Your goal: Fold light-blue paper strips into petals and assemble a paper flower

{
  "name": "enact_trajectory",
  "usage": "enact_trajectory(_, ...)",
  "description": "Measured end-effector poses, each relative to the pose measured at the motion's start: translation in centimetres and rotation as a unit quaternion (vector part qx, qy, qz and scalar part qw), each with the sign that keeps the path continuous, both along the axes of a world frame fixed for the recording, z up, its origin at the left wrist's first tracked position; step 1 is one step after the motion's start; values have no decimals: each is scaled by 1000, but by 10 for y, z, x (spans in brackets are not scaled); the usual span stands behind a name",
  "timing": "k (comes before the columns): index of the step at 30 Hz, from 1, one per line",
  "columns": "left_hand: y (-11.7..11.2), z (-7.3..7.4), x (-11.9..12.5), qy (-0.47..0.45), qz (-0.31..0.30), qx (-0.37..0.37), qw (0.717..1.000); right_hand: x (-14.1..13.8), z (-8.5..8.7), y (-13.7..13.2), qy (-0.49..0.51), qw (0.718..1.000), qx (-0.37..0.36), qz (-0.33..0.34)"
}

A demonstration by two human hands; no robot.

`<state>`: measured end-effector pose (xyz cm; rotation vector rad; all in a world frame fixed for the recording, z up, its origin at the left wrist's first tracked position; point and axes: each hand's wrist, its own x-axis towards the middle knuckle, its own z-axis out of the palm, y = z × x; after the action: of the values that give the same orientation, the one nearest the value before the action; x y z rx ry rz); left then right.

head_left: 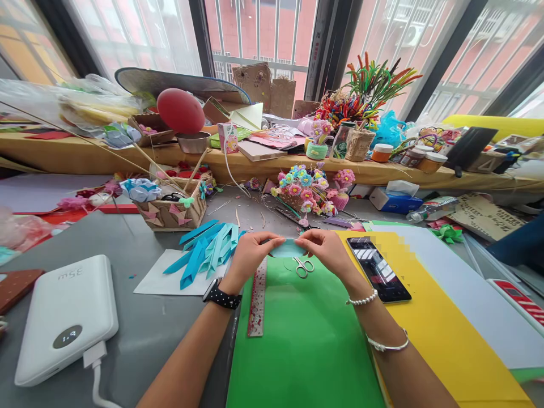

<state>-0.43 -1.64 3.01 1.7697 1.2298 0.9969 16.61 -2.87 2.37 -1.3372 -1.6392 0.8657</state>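
Note:
Between my two hands is a small piece of light blue paper (289, 249), held up over the far end of a green sheet (306, 345). My left hand (254, 253) pinches its left end between thumb and fingers. At the right end, my right hand (323, 249) grips it the same way. Just below the paper lie small scissors (304, 267) on the green sheet. A patterned ruler (256, 300) rests near my left wrist. Folded blue paper strips (208, 249) are heaped on a white sheet (159, 277) to the left.
A white power bank (68, 317) with a cable stands at the left. On yellow paper (450, 334) at the right lies a phone (378, 269). Behind are a cardboard basket (174, 215), fuzzy flowers (304, 187), a tissue box (395, 201) and a crowded ledge (263, 167).

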Motion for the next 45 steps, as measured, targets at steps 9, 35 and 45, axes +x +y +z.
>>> enact_trajectory(9, 0, 0, 0, -1, 2, -10, 1000, 2, 3, 0, 13, 1000, -9, 3)
enact_trajectory(35, -3, -2, 5, -12, -46, -27, 999, -4, -3, 0, -41, 998, 53, 3)
enact_trajectory(45, 4, -4, -4, 11, -35, -49, 998, 0, 1, 0, -6, 1000, 21, -12)
